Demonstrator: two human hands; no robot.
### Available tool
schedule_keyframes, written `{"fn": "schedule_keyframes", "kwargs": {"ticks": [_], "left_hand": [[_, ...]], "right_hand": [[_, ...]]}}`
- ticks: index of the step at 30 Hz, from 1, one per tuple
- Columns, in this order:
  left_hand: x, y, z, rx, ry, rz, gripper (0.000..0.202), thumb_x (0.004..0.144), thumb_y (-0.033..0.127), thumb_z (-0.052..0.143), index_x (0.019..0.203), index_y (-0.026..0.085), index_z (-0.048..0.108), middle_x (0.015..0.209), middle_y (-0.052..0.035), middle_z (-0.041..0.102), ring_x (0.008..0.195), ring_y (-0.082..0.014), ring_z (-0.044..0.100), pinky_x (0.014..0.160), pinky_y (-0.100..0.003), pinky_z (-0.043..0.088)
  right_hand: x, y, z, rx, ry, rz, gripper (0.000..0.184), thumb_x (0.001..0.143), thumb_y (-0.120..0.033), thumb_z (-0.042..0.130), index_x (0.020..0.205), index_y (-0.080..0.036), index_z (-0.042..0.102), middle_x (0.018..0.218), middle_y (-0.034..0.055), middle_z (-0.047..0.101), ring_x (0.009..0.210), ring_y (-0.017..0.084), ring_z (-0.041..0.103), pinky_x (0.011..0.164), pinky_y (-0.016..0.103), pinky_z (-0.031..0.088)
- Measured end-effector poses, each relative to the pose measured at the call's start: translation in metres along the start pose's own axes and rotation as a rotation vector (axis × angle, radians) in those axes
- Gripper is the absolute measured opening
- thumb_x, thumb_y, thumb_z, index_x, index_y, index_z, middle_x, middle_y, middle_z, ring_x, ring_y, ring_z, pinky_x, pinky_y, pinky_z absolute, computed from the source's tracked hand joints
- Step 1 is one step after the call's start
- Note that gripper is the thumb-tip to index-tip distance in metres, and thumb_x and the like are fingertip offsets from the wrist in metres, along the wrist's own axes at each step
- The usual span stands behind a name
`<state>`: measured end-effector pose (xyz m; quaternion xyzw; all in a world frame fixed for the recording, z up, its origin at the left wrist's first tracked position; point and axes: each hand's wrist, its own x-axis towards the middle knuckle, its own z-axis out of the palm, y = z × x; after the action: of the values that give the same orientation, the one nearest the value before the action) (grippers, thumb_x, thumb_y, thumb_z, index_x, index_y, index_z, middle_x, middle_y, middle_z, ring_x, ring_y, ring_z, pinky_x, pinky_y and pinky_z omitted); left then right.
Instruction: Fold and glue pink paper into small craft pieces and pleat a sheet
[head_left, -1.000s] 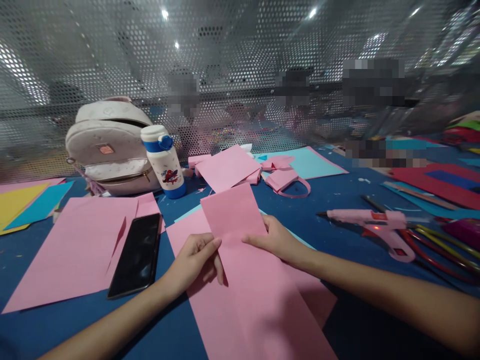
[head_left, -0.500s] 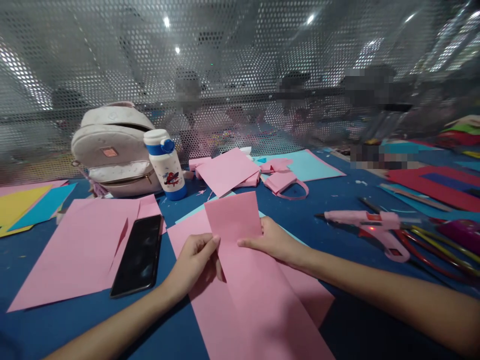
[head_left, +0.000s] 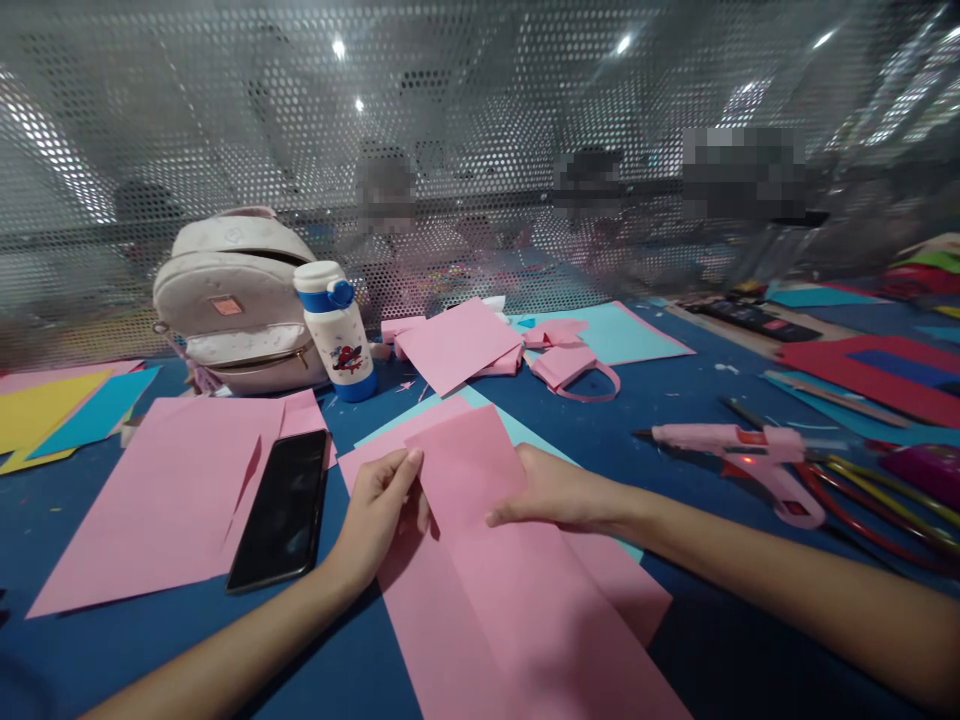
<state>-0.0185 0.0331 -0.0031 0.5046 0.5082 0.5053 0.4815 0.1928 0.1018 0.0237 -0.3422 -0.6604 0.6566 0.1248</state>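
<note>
Toward the near edge of the blue table (head_left: 345, 660), the left hand (head_left: 379, 510) pinched a long pink sheet (head_left: 517, 590), the right hand (head_left: 559, 490) gripping its right side, thumb on top!

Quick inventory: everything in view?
held paper: 1, pink, front centre
pink sheets: several, pink, left, centre
blue sheets: several, blue, scattered
yellow sheets: some, yellow, left
red sheet: 1, red, right
looped piece: 1, pink, back
phone: 1, black, left
backpack: 1, whitish, back left
bottle: 1, white-blue, beside backpack
glue gun: 1, pink, right
tool handles: several, red, yellow, right
clutter: uncounted, mixed, right
table: 1, blue, beneath
mesh: 1, grey, back
left hand: 1, bare, paper's left edge
right hand: 1, bare, paper's right edge
</note>
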Motion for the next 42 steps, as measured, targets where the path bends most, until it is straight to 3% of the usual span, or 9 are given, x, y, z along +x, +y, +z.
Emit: {"fn": "schedule_keyframes", "kwargs": {"ticks": [8,15,19,22,29,42], "left_hand": [[0.0,0.003,0.0,-0.01,-0.006,-0.01,0.053,0.094,0.058,0.054,0.059,0.019,0.046,0.041,-0.0007,0.058,0.033,-0.007,0.043,0.039,-0.018,0.025],[0.002,0.004,0.001,-0.045,-0.05,-0.018,0.053,0.093,0.06,0.054,0.06,0.019,0.045,0.041,-0.001,0.059,0.033,-0.0071,0.042,0.039,-0.018,0.027],[0.001,0.004,0.003,-0.066,-0.116,-0.041,0.052,0.093,0.059,0.054,0.061,0.019,0.046,0.042,-0.0024,0.06,0.032,-0.0072,0.042,0.038,-0.018,0.029],[0.0,0.003,0.004,-0.086,-0.17,-0.066,0.05,0.093,0.059,0.054,0.064,0.019,0.046,0.044,-0.0037,0.062,0.031,-0.0073,0.041,0.037,-0.018,0.03],[-0.001,-0.003,0.004,-0.115,-0.212,-0.083,0.047,0.094,0.06,0.052,0.068,0.021,0.043,0.045,-0.0029,0.063,0.031,-0.0091,0.045,0.038,-0.019,0.038],[0.0,-0.004,0.005,-0.099,-0.234,-0.094,0.049,0.093,0.063,0.052,0.069,0.021,0.042,0.046,-0.0043,0.064,0.029,-0.0087,0.044,0.036,-0.019,0.035]], "right_hand": [[0.0,0.0,-0.001,-0.013,0.003,-0.03,0.054,0.066,-0.024,0.082,0.117,-0.016,0.068,0.094,0.0046,0.074,0.088,0.022,0.068,0.07,0.029,0.055],[-0.001,0.001,-0.002,0.008,-0.032,-0.053,0.059,0.072,-0.045,0.082,0.121,-0.016,0.066,0.103,0.0081,0.073,0.095,0.025,0.069,0.08,0.035,0.056],[-0.003,0.01,-0.004,0.026,0.131,-0.024,0.061,0.069,-0.052,0.083,0.117,-0.018,0.068,0.105,0.0104,0.073,0.1,0.031,0.068,0.082,0.04,0.056],[-0.003,0.016,-0.006,-0.004,0.207,0.016,0.057,0.069,-0.053,0.082,0.114,-0.019,0.069,0.105,0.0105,0.073,0.101,0.033,0.067,0.082,0.041,0.057],[-0.003,0.018,-0.004,-0.006,0.224,-0.011,0.056,0.071,-0.054,0.08,0.113,-0.018,0.069,0.105,0.0098,0.073,0.1,0.032,0.067,0.082,0.042,0.056],[-0.004,0.011,0.001,-0.008,0.244,0.008,0.052,0.071,-0.051,0.08,0.109,-0.017,0.069,0.099,0.0081,0.074,0.093,0.031,0.068,0.075,0.039,0.057]]}}
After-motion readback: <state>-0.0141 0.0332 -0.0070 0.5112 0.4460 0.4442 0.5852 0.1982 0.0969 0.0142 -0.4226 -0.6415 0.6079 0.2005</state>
